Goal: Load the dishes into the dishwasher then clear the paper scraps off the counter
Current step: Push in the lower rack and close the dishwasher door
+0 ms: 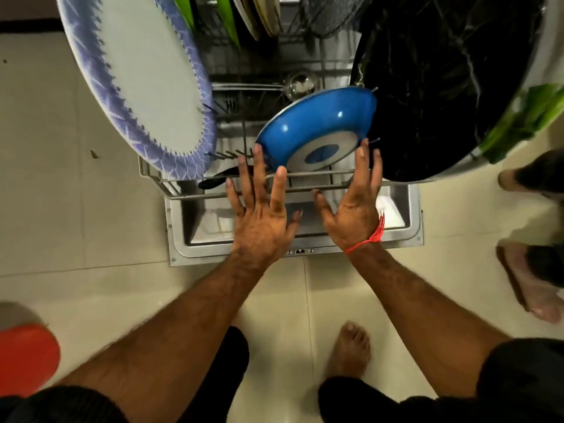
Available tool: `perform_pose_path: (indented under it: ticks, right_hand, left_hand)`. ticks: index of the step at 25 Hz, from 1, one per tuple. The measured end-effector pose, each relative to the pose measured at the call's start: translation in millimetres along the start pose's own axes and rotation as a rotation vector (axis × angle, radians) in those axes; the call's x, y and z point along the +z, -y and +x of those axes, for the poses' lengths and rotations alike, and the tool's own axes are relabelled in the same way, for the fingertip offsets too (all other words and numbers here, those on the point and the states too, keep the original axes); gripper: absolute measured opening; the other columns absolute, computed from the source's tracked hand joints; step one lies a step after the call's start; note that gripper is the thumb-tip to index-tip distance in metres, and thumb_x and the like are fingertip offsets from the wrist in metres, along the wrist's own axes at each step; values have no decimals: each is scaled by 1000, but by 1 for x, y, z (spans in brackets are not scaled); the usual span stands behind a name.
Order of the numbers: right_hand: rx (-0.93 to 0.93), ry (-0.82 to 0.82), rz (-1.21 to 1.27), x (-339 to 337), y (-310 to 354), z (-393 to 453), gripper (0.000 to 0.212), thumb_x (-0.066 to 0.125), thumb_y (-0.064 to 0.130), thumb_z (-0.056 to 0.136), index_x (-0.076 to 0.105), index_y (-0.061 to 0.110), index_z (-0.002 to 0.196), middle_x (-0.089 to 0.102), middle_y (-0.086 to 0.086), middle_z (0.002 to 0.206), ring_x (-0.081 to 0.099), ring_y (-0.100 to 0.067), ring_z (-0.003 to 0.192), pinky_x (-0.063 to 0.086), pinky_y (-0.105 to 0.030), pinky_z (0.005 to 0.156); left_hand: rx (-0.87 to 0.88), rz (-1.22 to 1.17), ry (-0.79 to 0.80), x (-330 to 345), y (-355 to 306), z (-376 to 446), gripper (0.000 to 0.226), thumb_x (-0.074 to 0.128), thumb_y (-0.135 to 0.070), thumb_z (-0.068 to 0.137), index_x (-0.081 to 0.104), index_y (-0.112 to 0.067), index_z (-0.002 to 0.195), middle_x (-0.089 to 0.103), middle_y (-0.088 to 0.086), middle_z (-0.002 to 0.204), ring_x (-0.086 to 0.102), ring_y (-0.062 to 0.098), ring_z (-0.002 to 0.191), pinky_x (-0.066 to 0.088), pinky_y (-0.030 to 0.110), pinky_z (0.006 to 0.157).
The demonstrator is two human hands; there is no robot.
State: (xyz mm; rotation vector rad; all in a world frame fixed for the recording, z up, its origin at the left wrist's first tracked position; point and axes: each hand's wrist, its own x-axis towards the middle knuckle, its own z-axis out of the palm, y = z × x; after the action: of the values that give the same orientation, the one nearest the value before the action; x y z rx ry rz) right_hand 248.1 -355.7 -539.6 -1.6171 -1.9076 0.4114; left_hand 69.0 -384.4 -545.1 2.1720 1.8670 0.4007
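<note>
You are well into the loading stage: the pulled-out lower rack point(305, 174) of the dishwasher already carries a large plate with a purple patterned rim point(137, 83) on its left side, a blue bowl point(317, 129) standing tilted on edge in the middle, a big black marbled platter point(433, 87) on the right, and green and cream plates point(244, 16) further back. Your left hand point(259, 209) and right hand point(354, 203) are both spread flat with straight fingers, apart from each other, over the front rail of the rack; the fingertips lie at the bowl's lower edge on either side, but neither hand grips anything. I judge the bowl is set, or nearly so. The paper scraps and the counter are out of view, so that half looks not yet done, though I cannot confirm it. A ladle-like steel piece point(300, 83) and a dark handle point(219, 178) are partly hidden; the red object point(27, 358) at lower left is cut off and blurred.
</note>
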Motion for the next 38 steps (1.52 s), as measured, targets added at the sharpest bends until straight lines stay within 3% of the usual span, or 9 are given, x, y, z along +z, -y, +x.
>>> perform_pose_path:
  ticks: [4,8,11,14,17,21,27,33,38]
  right_hand:
    - [-12,-74,67,8,-6,26,91,78,26,81,17,16,148,-2,10,161,15,-41,147,42,-43,111]
    - [-8,-90,78,20,-17,62,90,74,28,84,13,21,150,13,-13,161,9,-35,150,28,-32,118]
    - [23,-119,78,27,-19,95,97,77,23,80,9,26,149,8,-26,160,3,-35,151,15,-22,120]
    - [-34,-147,81,35,-23,128,92,73,27,84,10,25,150,6,-28,160,1,-37,151,15,-37,123]
    - [-112,-218,78,49,-34,169,84,68,31,88,16,17,152,7,-27,160,2,-37,151,20,-49,121]
    - [-183,-301,47,62,-45,227,88,73,27,83,23,5,151,11,-25,160,5,-37,151,16,-42,123]
    - [-266,-357,20,77,-51,294,85,65,39,91,20,4,154,15,-21,161,5,-38,150,-1,-7,114]
    - [-236,-244,-138,78,-60,343,91,58,40,94,-6,22,156,-1,-11,165,-5,-29,152,5,-33,119]
    - [-207,-109,-210,71,-64,381,98,57,26,97,-26,31,150,-5,-12,165,-10,-27,151,7,-37,116]
  left_hand:
    - [-57,-16,-90,6,3,29,107,51,-59,95,-40,-33,145,-51,3,149,-25,34,147,-11,64,118]
    - [-40,-55,-188,10,14,69,92,36,-63,99,-38,-35,146,-47,2,153,-20,34,149,-8,64,118]
    - [-36,-64,-231,11,20,100,88,35,-59,101,-33,-32,150,-17,19,164,-6,43,151,-3,66,119]
    - [-29,-38,-284,5,28,135,90,41,-55,101,-29,-31,152,5,27,164,-1,45,152,-1,65,120]
    - [-7,-44,-343,8,41,176,91,44,-55,100,-26,-31,154,-1,23,166,-10,39,153,-6,61,120]
    - [42,35,-432,9,59,235,93,46,-56,99,-21,-25,156,-6,19,167,-11,36,154,-7,57,121]
    - [97,43,-386,-6,84,303,91,38,-59,101,-30,-26,152,-34,9,161,-30,29,149,-17,55,118]
    - [51,113,-359,-15,87,347,105,52,-52,97,-34,-26,150,-36,8,160,-30,32,149,-9,59,121]
    - [-71,106,-422,-22,74,368,93,48,-42,101,-26,-27,155,-17,11,167,-2,36,155,1,54,124]
